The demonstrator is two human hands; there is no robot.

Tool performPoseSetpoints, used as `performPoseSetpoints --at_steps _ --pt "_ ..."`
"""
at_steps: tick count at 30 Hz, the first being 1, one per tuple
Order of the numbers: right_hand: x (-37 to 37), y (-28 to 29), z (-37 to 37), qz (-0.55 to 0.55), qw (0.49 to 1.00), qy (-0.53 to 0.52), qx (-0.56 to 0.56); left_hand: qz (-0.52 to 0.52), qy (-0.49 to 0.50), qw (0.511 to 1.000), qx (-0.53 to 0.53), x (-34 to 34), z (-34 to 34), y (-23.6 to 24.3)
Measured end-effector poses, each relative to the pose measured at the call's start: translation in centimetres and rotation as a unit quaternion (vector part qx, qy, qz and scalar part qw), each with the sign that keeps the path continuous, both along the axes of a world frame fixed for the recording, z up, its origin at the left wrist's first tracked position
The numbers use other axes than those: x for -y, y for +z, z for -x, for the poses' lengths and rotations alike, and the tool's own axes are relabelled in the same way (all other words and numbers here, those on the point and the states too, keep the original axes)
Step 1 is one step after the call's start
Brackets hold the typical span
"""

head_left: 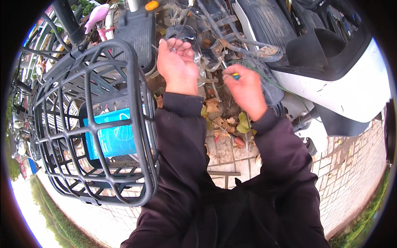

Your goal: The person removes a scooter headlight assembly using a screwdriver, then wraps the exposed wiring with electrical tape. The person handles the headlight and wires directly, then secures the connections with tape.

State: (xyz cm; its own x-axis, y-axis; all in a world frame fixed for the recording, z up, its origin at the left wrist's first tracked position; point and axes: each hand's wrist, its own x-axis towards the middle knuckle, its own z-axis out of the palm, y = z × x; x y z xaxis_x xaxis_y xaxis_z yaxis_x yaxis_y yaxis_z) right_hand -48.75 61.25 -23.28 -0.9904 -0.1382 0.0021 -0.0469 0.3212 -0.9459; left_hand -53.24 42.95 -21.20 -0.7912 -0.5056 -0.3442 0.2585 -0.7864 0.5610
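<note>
My left hand (178,68) is turned palm up with its fingers curled in. A small shiny bit shows at the fingertips, too small to name. Just beyond them is a dark, glossy curved part (184,32) of a scooter's stripped rear. To the right, my right hand (246,87) is closed around a screwdriver (236,76) with a green and yellow handle; most of the handle is hidden in the fist. Bent, rusty metal frame tubes (231,27) stand ahead of both hands. A thin green wire (264,76) runs past the right hand.
A black basket (136,82) with a blue package (111,134) inside stands close by my left arm. On the right is a white scooter body (335,89). Dry leaves (223,128) lie on the paving below. Behind the basket is a pink saddle (97,17).
</note>
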Motion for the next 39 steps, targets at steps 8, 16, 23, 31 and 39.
performPoseSetpoints --at_steps 8,16,23,31,39 --pt "9.0 -4.5 9.4 -0.248 0.963 0.014 -0.101 0.035 0.048 0.998 0.038 0.0 -1.1 1.0" --pt "11.2 -8.1 11.8 -0.320 0.947 0.031 -0.021 0.003 0.040 0.999 0.021 -0.5 -1.6 1.6" --pt "8.6 -5.9 11.1 -0.253 0.966 0.049 -0.021 0.020 0.047 0.999 0.013 -0.4 -1.0 2.8" --pt "3.1 -0.7 7.2 -0.170 0.975 -0.006 -0.144 0.250 0.131 0.959 0.023 1.0 -1.5 3.8" --pt "-2.3 4.8 7.1 -0.004 0.997 0.001 -0.073 0.503 0.195 0.829 0.148 2.9 0.4 1.1"
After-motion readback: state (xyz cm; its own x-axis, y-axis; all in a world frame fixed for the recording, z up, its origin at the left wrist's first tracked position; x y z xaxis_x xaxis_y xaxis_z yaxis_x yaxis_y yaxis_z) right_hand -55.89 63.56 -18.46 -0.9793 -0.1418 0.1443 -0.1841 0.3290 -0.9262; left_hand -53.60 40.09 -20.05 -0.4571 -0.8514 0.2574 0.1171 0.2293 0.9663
